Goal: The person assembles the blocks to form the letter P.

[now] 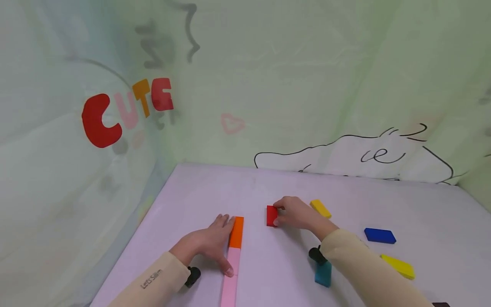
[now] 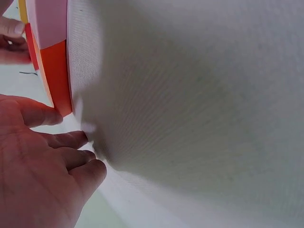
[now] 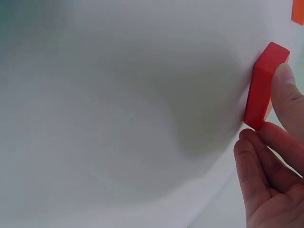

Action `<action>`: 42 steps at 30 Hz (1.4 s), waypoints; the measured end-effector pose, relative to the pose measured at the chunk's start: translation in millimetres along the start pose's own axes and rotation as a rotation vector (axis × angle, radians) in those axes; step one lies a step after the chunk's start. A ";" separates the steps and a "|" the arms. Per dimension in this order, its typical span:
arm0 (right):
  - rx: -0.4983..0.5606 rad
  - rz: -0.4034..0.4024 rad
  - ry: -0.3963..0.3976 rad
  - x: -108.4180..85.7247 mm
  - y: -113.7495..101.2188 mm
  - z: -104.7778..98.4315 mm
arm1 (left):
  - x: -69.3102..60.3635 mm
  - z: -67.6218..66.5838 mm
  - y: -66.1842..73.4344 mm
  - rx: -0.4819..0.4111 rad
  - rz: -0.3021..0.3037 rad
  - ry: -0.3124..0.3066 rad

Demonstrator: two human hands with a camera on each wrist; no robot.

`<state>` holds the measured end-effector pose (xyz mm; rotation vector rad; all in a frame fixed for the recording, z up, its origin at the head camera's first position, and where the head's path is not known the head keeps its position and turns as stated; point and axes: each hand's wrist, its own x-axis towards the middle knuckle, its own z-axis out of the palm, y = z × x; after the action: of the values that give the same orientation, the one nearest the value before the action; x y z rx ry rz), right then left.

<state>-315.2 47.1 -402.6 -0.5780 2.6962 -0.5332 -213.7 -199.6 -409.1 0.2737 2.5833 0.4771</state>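
Note:
On the pale table, an orange block (image 1: 236,232) and two pink blocks (image 1: 229,291) lie end to end in a straight row, orange at the far end. My left hand (image 1: 211,240) lies along the row's left side with fingers extended. Its index fingertip touches the orange block's far end, and the thumb rests on the pink blocks near their joint. To the right of the row, my right hand (image 1: 296,213) pinches a red block (image 3: 262,88) by its two ends, thumb on one and index finger on the other. The red block stands apart from the row.
Right of the red block lie a yellow-orange block (image 1: 320,208), a dark blue block (image 1: 379,235), a yellow block (image 1: 398,267) and a teal block (image 1: 323,275), partly behind the right wrist's camera. Decorated sheeting (image 1: 287,85) walls the table at the back and left.

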 end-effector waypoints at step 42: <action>0.037 -0.111 0.029 57.8 -64.9 25.9 | -1.6 -6.9 7.1 0.084 -0.028 -0.001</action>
<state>-334.1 -41.2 -411.7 -0.7189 2.6870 -0.6237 -215.1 -195.5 -400.1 0.2656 2.6068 0.3585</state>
